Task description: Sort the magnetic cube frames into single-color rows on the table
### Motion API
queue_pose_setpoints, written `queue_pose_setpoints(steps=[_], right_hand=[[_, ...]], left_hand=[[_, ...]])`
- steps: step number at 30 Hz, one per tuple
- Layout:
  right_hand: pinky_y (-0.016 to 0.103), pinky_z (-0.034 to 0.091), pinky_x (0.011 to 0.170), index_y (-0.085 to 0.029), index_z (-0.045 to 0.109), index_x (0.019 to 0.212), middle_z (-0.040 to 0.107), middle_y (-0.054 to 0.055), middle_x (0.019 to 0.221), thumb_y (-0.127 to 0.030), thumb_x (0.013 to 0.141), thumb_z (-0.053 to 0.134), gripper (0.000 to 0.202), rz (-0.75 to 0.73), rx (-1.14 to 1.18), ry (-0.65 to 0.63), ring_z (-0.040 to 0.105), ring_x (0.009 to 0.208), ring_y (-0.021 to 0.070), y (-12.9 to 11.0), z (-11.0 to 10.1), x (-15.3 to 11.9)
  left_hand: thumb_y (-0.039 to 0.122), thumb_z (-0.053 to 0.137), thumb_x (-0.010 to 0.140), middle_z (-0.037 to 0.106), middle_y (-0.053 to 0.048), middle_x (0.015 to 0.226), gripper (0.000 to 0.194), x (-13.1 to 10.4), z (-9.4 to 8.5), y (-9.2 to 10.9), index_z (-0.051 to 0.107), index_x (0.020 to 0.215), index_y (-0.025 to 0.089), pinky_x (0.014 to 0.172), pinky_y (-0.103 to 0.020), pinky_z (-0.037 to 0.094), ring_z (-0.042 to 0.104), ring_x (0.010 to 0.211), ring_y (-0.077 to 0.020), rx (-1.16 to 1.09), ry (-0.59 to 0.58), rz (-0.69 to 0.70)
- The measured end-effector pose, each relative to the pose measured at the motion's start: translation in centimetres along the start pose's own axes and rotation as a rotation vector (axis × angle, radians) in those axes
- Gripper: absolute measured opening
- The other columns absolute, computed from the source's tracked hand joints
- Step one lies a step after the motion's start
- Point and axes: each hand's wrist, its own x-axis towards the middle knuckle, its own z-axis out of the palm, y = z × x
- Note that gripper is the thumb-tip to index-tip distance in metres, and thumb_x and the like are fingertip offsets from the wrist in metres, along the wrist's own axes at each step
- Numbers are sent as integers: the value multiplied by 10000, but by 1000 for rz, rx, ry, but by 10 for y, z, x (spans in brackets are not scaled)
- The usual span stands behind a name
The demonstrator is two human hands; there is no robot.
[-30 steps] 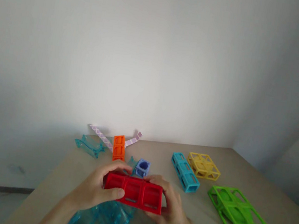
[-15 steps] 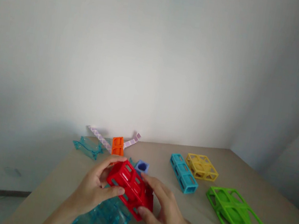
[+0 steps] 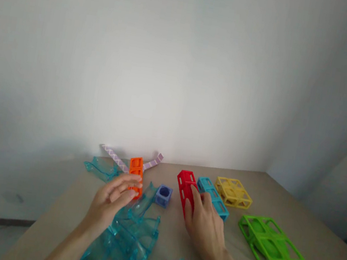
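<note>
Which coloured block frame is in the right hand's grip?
The red frame, just left of the long blue frame: the right hand holds it, and no other frame is red.

Indoor play space, pale wall (image 3: 183, 70), table (image 3: 275, 203), toy blocks (image 3: 187, 179)

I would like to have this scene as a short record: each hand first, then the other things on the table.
Right hand: holds the red block
Left hand: thumb and fingers apart, overlapping the orange block in view; contact unclear
Right of red block: blue block, yellow frame, green frame
Left of red block: small violet cube
Near left hand: translucent teal pieces
</note>
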Motion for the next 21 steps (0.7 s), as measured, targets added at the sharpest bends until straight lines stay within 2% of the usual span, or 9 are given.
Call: queue_pose_setpoints(steps=[2, 5, 9, 12, 15, 19, 21], right_hand=[[285, 467, 505, -210, 568, 1235, 603, 96, 1002, -299, 982, 407, 313, -7, -99, -40, 670, 754, 239, -3, 2, -1], [276, 448, 514, -199, 606, 1128, 603, 92, 951, -288, 968, 444, 245, 1, -184, -60, 673, 758, 237, -7, 3, -1], [293, 463, 568, -169, 607, 1114, 604, 114, 938, -300, 971, 449, 250, -4, -243, -59, 672, 793, 250, -7, 5, 0], [300, 472, 566, -146, 595, 1132, 608, 136, 934, -353, 963, 474, 294, -32, -236, -55, 667, 765, 252, -6, 5, 0], [354, 510, 627, -130, 594, 1140, 608, 168, 953, -403, 938, 515, 350, -78, -206, -21, 657, 784, 280, -5, 6, -1], [509, 505, 801, -133, 583, 1196, 557, 225, 1180, -382, 902, 575, 385, -184, -75, 106, 586, 1024, 376, 0, 8, -1], [515, 479, 874, -150, 596, 1180, 545, 205, 1226, -317, 915, 559, 315, -318, 104, 139, 547, 1099, 359, 0, 2, -1]], left_hand=[[312, 709, 824, 702, -88, 999, 246, 5, -6, -1, 719, 1043, 199, 808, -280, 507, 634, 964, -212, -13, 83, 14], [306, 727, 782, 687, -65, 852, 186, 14, -20, 1, 747, 908, 171, 629, -247, 490, 611, 753, -162, -167, 185, 61], [303, 712, 734, 576, -11, 664, 203, 23, -43, 2, 738, 858, 143, 421, -184, 328, 474, 519, -84, -427, 264, 53], [281, 683, 725, 426, 41, 551, 174, 25, -54, -3, 707, 794, 124, 391, -178, 266, 354, 436, -53, -591, 258, 10], [236, 658, 734, 361, 56, 521, 114, 26, -60, -11, 662, 732, 123, 385, -182, 241, 307, 420, -51, -706, 231, -47], [217, 645, 744, 291, 71, 492, 93, 26, -64, -21, 632, 713, 131, 379, -183, 209, 270, 407, -55, -767, 217, -95], [213, 641, 753, 243, 81, 478, 110, 27, -67, -25, 613, 682, 135, 374, -183, 190, 237, 393, -55, -773, 215, -113]])
